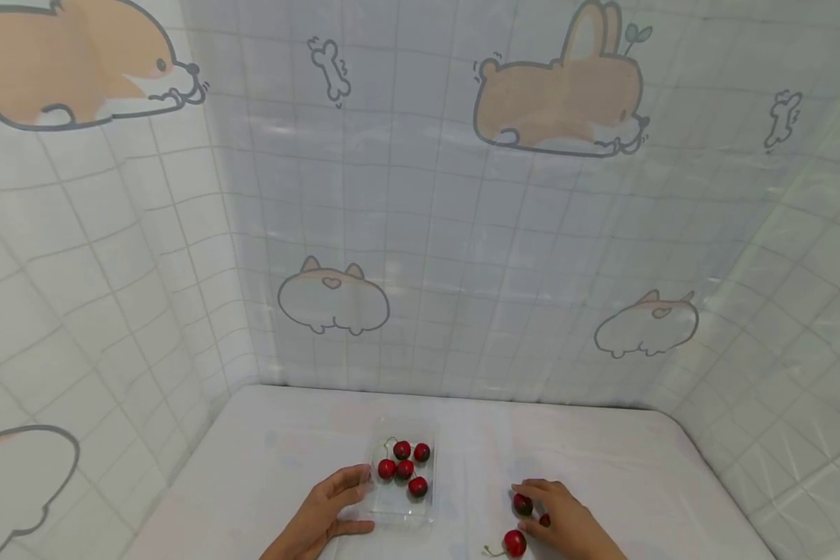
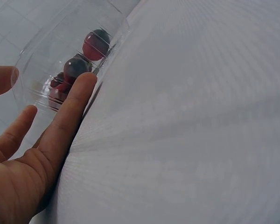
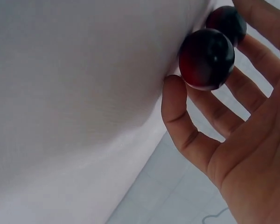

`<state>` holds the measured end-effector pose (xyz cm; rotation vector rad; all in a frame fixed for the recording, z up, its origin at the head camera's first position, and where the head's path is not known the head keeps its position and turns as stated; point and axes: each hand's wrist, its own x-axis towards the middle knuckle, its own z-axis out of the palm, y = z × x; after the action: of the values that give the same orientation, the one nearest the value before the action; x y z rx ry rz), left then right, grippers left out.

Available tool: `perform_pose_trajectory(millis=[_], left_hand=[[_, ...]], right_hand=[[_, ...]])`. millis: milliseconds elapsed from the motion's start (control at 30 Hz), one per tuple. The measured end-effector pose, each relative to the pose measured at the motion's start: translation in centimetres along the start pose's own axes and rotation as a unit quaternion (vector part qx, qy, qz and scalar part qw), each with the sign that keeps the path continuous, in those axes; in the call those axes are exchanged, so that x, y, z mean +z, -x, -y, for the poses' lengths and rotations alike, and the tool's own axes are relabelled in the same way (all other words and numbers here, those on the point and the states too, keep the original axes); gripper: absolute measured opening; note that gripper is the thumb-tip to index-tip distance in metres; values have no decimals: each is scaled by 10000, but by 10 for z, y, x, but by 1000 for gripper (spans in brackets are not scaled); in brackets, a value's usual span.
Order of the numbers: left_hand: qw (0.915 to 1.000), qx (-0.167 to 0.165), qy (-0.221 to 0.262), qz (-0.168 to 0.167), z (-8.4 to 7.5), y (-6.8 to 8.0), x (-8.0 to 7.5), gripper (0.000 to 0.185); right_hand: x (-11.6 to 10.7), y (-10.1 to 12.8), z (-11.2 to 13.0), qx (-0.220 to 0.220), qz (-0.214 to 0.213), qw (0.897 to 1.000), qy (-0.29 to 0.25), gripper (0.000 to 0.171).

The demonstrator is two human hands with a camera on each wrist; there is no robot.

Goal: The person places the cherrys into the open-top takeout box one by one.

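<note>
A clear plastic box [image 1: 399,509] stands on the white-covered table, with several dark red cherries [image 1: 404,469] inside; one has a curved stem. At its left side is my left hand [image 1: 325,504], thumb and fingers spread apart, fingertips right at the wall. In the left wrist view one finger [image 2: 67,114] lies along the lower edge of the box. My right hand [image 1: 563,519] arches over two loose cherries. One cherry [image 1: 523,505] sits between its thumb and fingertips, the other [image 1: 545,519] partly hidden under the hand. In the right wrist view the thumb [image 3: 174,100] comes close beside the nearer cherry [image 3: 206,59].
Another cherry [image 1: 514,543] with a green stem lies near the front, just left of the right wrist. The white table cover [image 1: 301,420] reaches back to hanging sheets [image 1: 434,233] with a grid and cartoon dogs, which enclose the back and both sides.
</note>
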<state>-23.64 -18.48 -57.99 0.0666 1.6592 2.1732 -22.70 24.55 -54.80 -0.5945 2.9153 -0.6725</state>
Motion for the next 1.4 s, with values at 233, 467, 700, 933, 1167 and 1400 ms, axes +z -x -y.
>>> perform_pose_trajectory(millis=[233,467,700,933,1167,1400], left_hand=[[10000,-11,-25,-21,0,1,0,64],[10000,1,-24,48,0,1,-1,65],[10000,-43,-19,-26,-1,4,-1,64],[9999,-60,-3,-99,-2,7,-1,64],[9999,-66,-2,-125,2,6,-2,64],[9999,-62,-65,-108,0,6,-2,65]], right_hand=[[3,-1,1,-120,-29,9997,196,47],[4,1,-1,-278,-135,9995,65,40],[5,2,-3,-384,-237,9989,100,40],[3,3,-1,-358,-216,9990,-135,39],[1,0,1,-373,-432,9984,-37,38],[-9,-5,9,-427,-851,9954,-131,38]])
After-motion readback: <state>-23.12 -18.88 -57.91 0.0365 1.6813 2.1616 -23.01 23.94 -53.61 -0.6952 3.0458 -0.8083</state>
